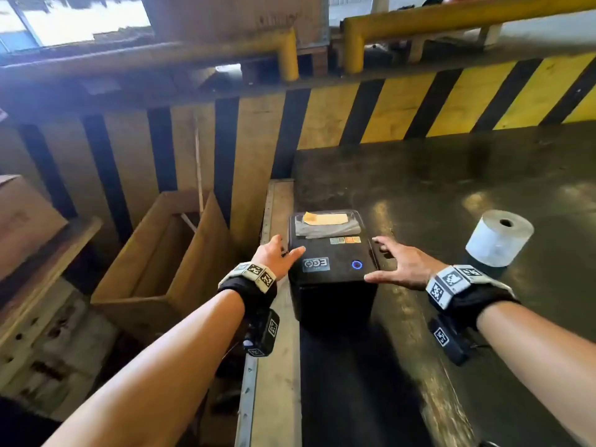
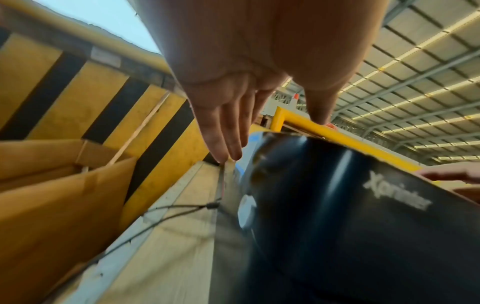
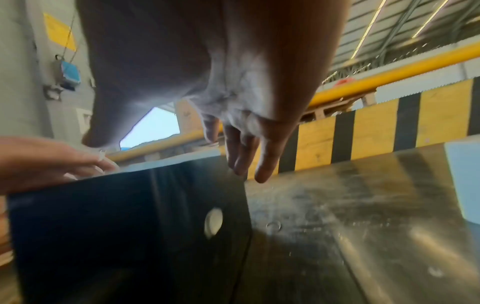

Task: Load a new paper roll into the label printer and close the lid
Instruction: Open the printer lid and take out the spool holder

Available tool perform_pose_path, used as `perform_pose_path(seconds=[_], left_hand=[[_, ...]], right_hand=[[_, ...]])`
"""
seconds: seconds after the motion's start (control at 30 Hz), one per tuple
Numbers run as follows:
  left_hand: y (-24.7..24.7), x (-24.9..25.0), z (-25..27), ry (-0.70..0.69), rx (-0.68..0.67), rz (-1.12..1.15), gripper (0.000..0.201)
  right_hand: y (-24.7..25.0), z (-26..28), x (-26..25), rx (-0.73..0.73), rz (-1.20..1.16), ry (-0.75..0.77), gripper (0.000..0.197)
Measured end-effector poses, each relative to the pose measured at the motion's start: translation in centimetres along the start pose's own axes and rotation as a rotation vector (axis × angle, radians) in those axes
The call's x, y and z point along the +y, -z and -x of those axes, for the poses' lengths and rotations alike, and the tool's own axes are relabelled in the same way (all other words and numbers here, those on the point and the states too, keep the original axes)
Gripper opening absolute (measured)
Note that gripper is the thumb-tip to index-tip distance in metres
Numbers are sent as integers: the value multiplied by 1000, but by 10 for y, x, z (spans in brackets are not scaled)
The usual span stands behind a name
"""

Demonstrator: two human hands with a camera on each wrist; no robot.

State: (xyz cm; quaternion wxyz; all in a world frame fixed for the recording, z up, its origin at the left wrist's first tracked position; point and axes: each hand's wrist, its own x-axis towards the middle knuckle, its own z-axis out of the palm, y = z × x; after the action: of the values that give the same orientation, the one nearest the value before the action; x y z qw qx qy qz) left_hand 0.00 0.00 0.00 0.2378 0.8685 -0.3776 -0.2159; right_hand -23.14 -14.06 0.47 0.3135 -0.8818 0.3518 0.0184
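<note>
Both hands' fingers (image 1: 383,245) straight, spread, flanking closed label printer (image 1: 332,266), left thumb on lid.

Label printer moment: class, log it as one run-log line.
stage: before opening | label printer: lid down | left hand: open at left side | right hand: open at right side | paper roll: on table, untouched

One printer (image 1: 332,266) stands at the table's (image 1: 451,188) near left edge. One paper roll (image 1: 498,241) stands to its right. Two hands flank the printer, left (image 1: 274,258) and right (image 1: 404,266). Two cardboard boxes sit at left, one open (image 1: 154,272), one farther left (image 1: 25,221).
</note>
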Motion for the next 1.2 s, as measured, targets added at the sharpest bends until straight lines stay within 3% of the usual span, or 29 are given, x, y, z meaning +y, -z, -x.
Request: perform_pose_path(seconds=[0.2, 0.37, 0.5, 0.97, 1.07, 1.2], left_hand=[[-14, -10, 9, -43, -186, 59, 83], [-12, -21, 14, -76, -289, 59, 105], [-16, -22, 15, -107, -230, 25, 107], [0, -11, 18, -139, -156, 129, 87], [14, 1, 13, -147, -16, 142, 79], [27, 19, -4, -111, 111, 198, 74]], right_hand=[[-30, -14, 1, -33, -86, 59, 116], [-37, -19, 6, -25, -30, 53, 121], [-36, -22, 8, -21, 38, 41, 120], [-9, -27, -3, -10, 32, 20, 126], [10, -31, -15, 89, 15, 9, 119], [24, -34, -30, 387, 54, 36, 95]])
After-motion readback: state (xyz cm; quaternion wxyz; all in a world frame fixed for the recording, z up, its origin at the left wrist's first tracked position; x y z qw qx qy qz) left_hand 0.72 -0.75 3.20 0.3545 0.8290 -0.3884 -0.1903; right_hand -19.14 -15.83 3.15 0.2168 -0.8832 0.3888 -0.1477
